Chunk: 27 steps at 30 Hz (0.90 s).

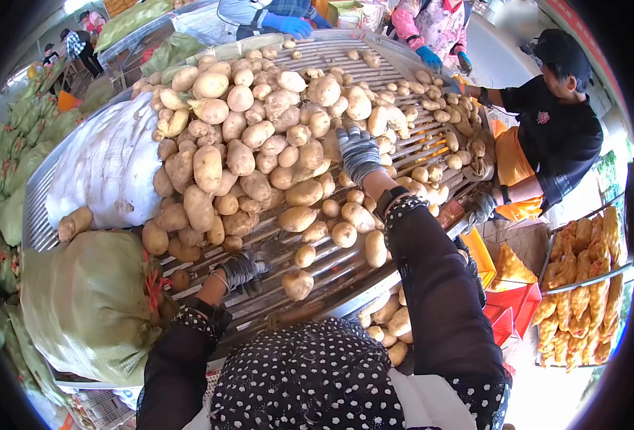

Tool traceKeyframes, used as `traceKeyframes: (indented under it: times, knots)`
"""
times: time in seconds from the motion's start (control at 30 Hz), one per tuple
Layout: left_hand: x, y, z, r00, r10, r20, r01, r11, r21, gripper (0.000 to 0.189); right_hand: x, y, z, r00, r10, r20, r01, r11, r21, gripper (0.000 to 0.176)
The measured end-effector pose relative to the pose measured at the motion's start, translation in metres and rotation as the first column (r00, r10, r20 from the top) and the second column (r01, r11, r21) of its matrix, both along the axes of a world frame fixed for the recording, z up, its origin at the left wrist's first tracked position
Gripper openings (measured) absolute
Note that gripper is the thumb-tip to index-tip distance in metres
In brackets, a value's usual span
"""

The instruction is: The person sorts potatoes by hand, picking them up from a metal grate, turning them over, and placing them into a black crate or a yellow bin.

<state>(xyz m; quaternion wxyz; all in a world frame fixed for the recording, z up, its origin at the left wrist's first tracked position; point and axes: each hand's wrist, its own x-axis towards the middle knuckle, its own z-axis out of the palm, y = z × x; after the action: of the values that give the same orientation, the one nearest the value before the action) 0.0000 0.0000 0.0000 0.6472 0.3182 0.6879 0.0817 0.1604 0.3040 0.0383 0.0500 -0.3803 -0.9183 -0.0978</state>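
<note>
A large heap of potatoes (242, 159) lies on a slatted metal sorting table (213, 269). My right hand (360, 152), in a grey striped glove, reaches into the heap with its fingers stretched out over the potatoes; what lies under the palm is hidden. Low over the slats at the near side is my left hand (242, 274), also gloved. Its fingers are extended to the right, and no potato shows in them. Several loose potatoes, one of them a roundish potato (298, 284), rest on the slats between my hands.
At left stand a full green mesh sack (88, 304) and a white sack (109, 161). A co-worker in black (557, 129) works at the right edge; other people's gloved hands (288, 25) show at the far side. Potatoes (392, 319) lie below the near edge, beside a red crate (514, 312).
</note>
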Motion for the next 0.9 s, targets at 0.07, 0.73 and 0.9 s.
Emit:
traceKeyframes:
  times: [0.07,0.73,0.9]
  knots:
    - [0.004,0.003,0.001,0.992,0.123,0.022,-0.124,0.992,0.009,0.031,0.002,0.003,0.003,0.996,-0.064,0.057,0.071,0.989,-0.133,0.066]
    - [-0.004,-0.013,-0.031,0.991,0.016,-0.133,0.050,0.879,0.475,0.038,0.099,-0.110,0.027,0.284,-0.357,-0.890,-0.618,0.642,-0.455,0.088]
    - [-0.001,-0.012,-0.025,0.998,0.065,-0.012,-0.056,0.921,0.385,0.034,0.097,-0.135,0.033,0.082,-0.800,-0.595,-0.961,0.095,-0.260,0.085]
